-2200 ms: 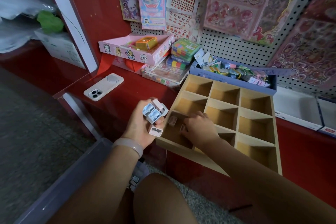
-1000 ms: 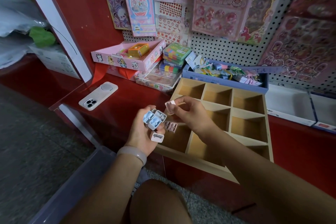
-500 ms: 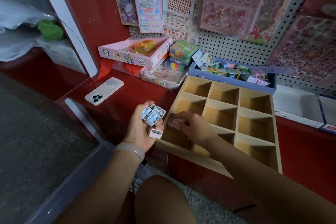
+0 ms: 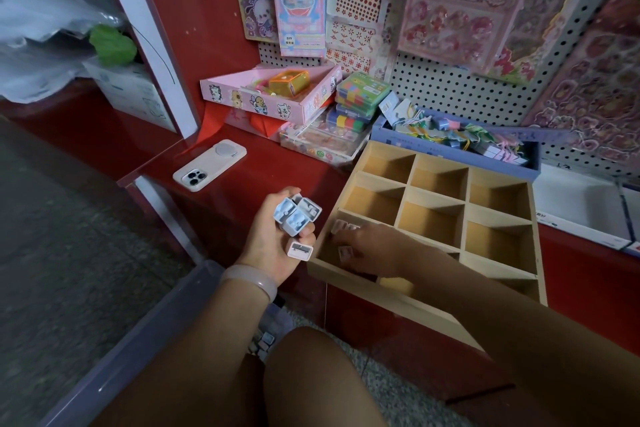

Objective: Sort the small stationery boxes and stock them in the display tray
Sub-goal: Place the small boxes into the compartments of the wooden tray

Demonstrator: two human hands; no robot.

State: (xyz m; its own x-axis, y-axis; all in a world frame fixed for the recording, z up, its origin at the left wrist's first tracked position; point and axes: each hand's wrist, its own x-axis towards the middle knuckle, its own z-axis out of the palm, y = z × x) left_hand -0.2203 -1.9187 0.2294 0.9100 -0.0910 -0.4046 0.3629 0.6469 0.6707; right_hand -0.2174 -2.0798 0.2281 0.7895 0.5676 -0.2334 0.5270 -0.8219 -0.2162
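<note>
Currently, in the head view, the stocking step is judged to be in hand: the right hand (image 4: pixel 372 248) is lowered into the near-left compartment of the wooden display tray (image 4: pixel 502 279), where a few pinkish small boxes (image 4: pixel 341 227) are seen lying at and under its fingertips. Whether those fingers pinch a box or merely rest on them cannot be told, since the hand is blurred and covers the spot. The left hand (image 4: pixel 273 239) is held just beside the tray's left wall, fingers curled round a cluster of blue-and-white small boxes (image 4: pixel 296 215), with one white box (image 4: pixel 300 249) pinched lower down near the palm. The other compartments that are seen appear unfilled, so the task is judged barely begun. The next move is thought to call for a box of matching colour to be picked from the left hand's cluster, carried the short way across the tray wall, and set in the right compartment without the rest being dropped
</note>
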